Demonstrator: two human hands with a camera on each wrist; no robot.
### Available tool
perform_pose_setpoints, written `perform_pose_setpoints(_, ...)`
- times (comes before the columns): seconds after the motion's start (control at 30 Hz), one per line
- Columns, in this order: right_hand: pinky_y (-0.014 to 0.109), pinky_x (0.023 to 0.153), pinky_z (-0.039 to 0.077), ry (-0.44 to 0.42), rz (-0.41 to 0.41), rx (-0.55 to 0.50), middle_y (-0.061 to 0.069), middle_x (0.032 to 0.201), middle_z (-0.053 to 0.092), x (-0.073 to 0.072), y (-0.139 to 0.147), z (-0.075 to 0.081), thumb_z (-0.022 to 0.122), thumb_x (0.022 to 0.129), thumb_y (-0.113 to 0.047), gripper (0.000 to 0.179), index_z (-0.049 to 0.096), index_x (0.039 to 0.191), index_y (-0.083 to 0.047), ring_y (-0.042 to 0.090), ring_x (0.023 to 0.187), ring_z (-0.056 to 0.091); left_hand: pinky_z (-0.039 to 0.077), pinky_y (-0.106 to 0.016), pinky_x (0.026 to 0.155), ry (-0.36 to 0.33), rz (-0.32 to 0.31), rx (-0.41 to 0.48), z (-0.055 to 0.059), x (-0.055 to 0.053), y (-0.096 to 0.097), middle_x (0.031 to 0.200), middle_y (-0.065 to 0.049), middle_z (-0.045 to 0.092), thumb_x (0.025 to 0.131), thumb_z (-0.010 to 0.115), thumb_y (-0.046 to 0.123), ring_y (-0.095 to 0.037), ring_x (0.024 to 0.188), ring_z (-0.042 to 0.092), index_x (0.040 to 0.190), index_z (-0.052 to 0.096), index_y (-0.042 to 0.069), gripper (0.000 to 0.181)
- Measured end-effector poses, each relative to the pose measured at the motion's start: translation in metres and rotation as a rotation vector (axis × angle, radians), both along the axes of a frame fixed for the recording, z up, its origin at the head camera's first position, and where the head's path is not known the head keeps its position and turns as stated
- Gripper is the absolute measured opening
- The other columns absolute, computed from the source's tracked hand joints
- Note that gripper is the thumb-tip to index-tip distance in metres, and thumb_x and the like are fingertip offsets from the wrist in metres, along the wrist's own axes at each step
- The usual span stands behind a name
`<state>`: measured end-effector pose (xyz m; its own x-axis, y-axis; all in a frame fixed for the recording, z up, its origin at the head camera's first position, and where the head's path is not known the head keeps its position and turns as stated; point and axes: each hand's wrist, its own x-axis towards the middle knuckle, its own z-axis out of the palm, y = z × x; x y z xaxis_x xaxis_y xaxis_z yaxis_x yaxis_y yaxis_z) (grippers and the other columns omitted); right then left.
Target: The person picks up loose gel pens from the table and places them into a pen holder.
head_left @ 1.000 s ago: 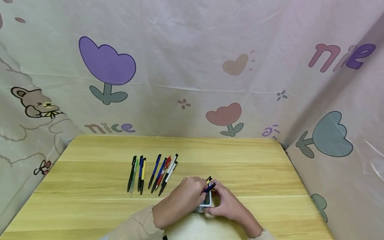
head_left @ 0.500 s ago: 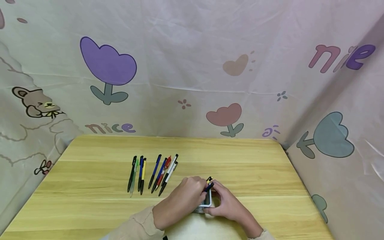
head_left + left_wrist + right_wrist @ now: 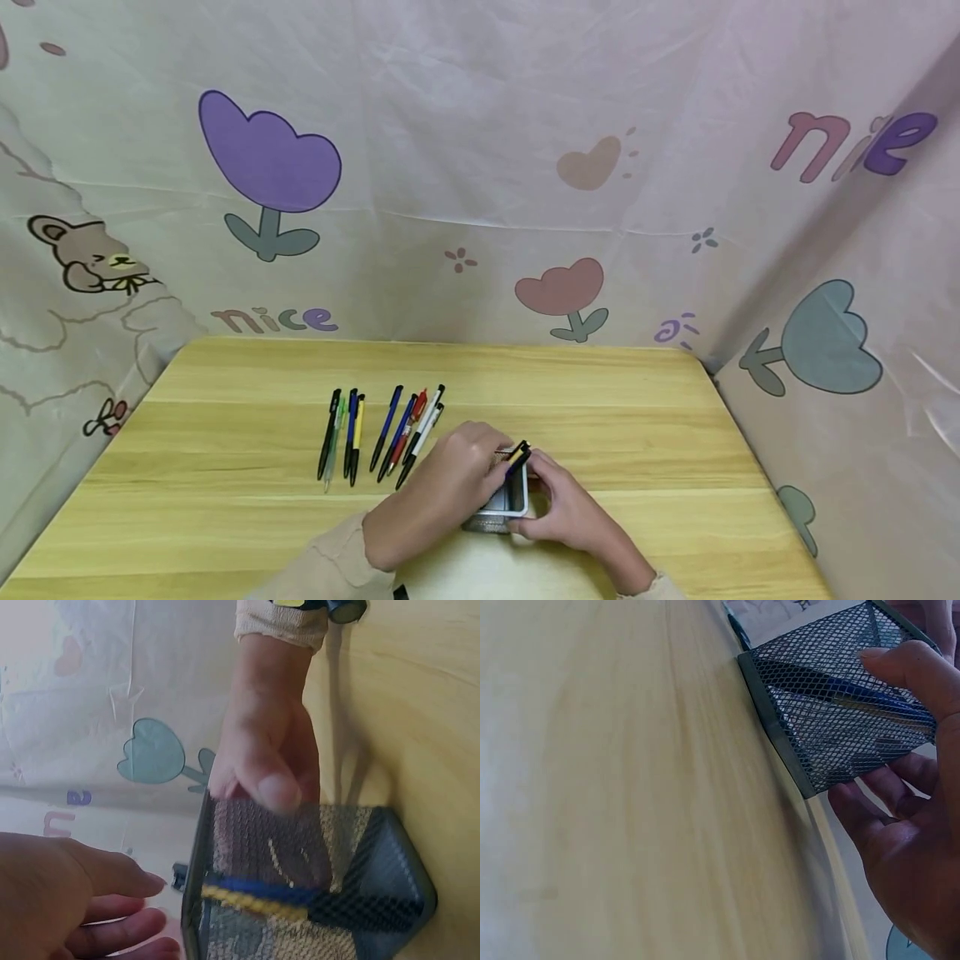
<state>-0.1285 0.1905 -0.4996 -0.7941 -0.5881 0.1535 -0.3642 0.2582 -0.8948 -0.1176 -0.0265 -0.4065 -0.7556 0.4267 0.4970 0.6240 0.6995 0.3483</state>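
A mesh pen holder (image 3: 489, 525) with a pale rim stands near the front of the table. My right hand (image 3: 573, 512) grips it from the right, thumb on one side of the mesh (image 3: 810, 641) and fingers on another. Inside, a blue pen (image 3: 259, 886) and a yellow pen (image 3: 251, 901) lean side by side, their clicker ends above the rim. Over the left part of the opening is my left hand (image 3: 450, 479). The left wrist view has its loosely bent fingers (image 3: 124, 881) just outside the rim, near the pen tops and holding nothing.
Several pens lie on the wooden table (image 3: 600, 400) left of the hands: a green pen (image 3: 335, 442), a yellow pen (image 3: 357, 437), a red pen (image 3: 408, 433), a white pen (image 3: 423, 437), and blue and black ones. A patterned cloth (image 3: 420, 150) hangs behind and at both sides.
My left hand has let go of the blue pen and drawn back to the left. That pen has sunk lower in the holder, beside the yellow one. My right hand keeps its grip.
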Motion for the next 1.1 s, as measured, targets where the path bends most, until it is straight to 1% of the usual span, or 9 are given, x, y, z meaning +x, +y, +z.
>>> perform_pose_setpoints(0.17, 0.025, 0.104, 0.056, -0.008, -0.008, -0.007, 0.009, 0.13, 0.06, 0.001, -0.001, 0.0, 0.088, 0.077, -0.011, 0.073, 0.055, 0.142, -0.009, 0.015, 0.114, 0.065, 0.064, -0.023, 0.081, 0.062, 0.035, 0.033, 0.002, -0.007, -0.012, 0.098, -0.004, 0.079, 0.079, 0.088, 0.011, -0.018, 0.094, 0.076, 0.102, 0.078, 0.007, 0.026)
perform_pose_setpoints(0.37, 0.027, 0.104, 0.056, -0.018, 0.006, -0.018, 0.007, 0.13, 0.059, 0.001, -0.003, 0.001, 0.087, 0.076, -0.01, 0.072, 0.055, 0.14, -0.009, 0.016, 0.114, 0.065, 0.064, -0.028, 0.086, 0.045, 0.097, 0.033, 0.003, -0.013, -0.028, 0.104, -0.005, 0.079, 0.082, 0.087, 0.015, -0.02, 0.1, 0.075, 0.107, 0.077, 0.008, 0.028)
perform_pose_setpoints(0.53, 0.027, 0.104, 0.057, -0.007, 0.017, -0.03, 0.006, 0.13, 0.06, 0.001, -0.004, 0.001, 0.087, 0.076, -0.009, 0.072, 0.055, 0.14, -0.009, 0.018, 0.114, 0.066, 0.064, -0.032, 0.09, 0.051, 0.137, 0.045, 0.002, -0.018, -0.04, 0.105, -0.006, 0.079, 0.084, 0.085, 0.013, -0.023, 0.102, 0.075, 0.109, 0.076, 0.007, 0.027)
perform_pose_setpoints(0.63, 0.028, 0.104, 0.057, -0.009, 0.021, -0.039, 0.006, 0.13, 0.06, 0.001, -0.005, 0.001, 0.087, 0.076, -0.009, 0.072, 0.055, 0.14, -0.008, 0.02, 0.114, 0.067, 0.064, -0.034, 0.088, 0.064, 0.166, 0.045, 0.0, -0.021, -0.047, 0.104, -0.008, 0.079, 0.083, 0.086, 0.011, -0.024, 0.099, 0.076, 0.107, 0.076, 0.005, 0.027)
perform_pose_setpoints(0.73, 0.028, 0.103, 0.057, -0.018, 0.022, -0.038, 0.006, 0.129, 0.061, 0.001, -0.005, 0.001, 0.089, 0.077, -0.011, 0.07, 0.055, 0.139, -0.009, 0.023, 0.113, 0.067, 0.065, -0.032, 0.082, 0.07, 0.188, 0.049, -0.002, -0.024, -0.055, 0.102, -0.01, 0.078, 0.081, 0.086, 0.009, -0.025, 0.095, 0.076, 0.106, 0.076, 0.003, 0.027)
perform_pose_setpoints(0.83, 0.027, 0.103, 0.057, -0.036, 0.015, -0.026, 0.005, 0.128, 0.061, 0.001, -0.005, 0.002, 0.09, 0.077, -0.015, 0.069, 0.055, 0.137, -0.014, 0.022, 0.113, 0.067, 0.065, -0.03, 0.076, 0.049, 0.203, 0.059, -0.004, -0.027, -0.064, 0.101, -0.011, 0.078, 0.081, 0.086, 0.008, -0.025, 0.091, 0.076, 0.106, 0.076, 0.002, 0.027)
perform_pose_setpoints(0.97, 0.026, 0.105, 0.055, -0.063, 0.001, -0.023, 0.004, 0.128, 0.061, 0.001, -0.005, 0.002, 0.092, 0.076, -0.019, 0.07, 0.056, 0.136, -0.017, 0.021, 0.114, 0.067, 0.064, -0.032, 0.069, -0.012, 0.243, 0.082, -0.005, -0.031, -0.076, 0.1, -0.013, 0.078, 0.083, 0.084, 0.008, -0.025, 0.087, 0.075, 0.105, 0.077, 0.002, 0.024)
perform_pose_setpoints(1.03, 0.026, 0.104, 0.056, -0.063, 0.0, -0.026, 0.004, 0.128, 0.062, 0.001, -0.005, 0.001, 0.092, 0.076, -0.019, 0.07, 0.056, 0.136, -0.017, 0.022, 0.113, 0.067, 0.065, -0.034, 0.069, -0.035, 0.265, 0.091, -0.004, -0.032, -0.082, 0.101, -0.014, 0.078, 0.084, 0.083, 0.009, -0.025, 0.086, 0.075, 0.105, 0.077, 0.002, 0.023)
perform_pose_setpoints(1.1, 0.026, 0.103, 0.056, -0.058, -0.001, -0.026, 0.004, 0.127, 0.062, 0.001, -0.005, -0.001, 0.092, 0.076, -0.019, 0.07, 0.056, 0.136, -0.018, 0.023, 0.112, 0.067, 0.065, -0.037, 0.073, -0.047, 0.285, 0.088, -0.004, -0.034, -0.089, 0.102, -0.015, 0.078, 0.085, 0.083, 0.009, -0.026, 0.09, 0.076, 0.107, 0.077, 0.002, 0.024)
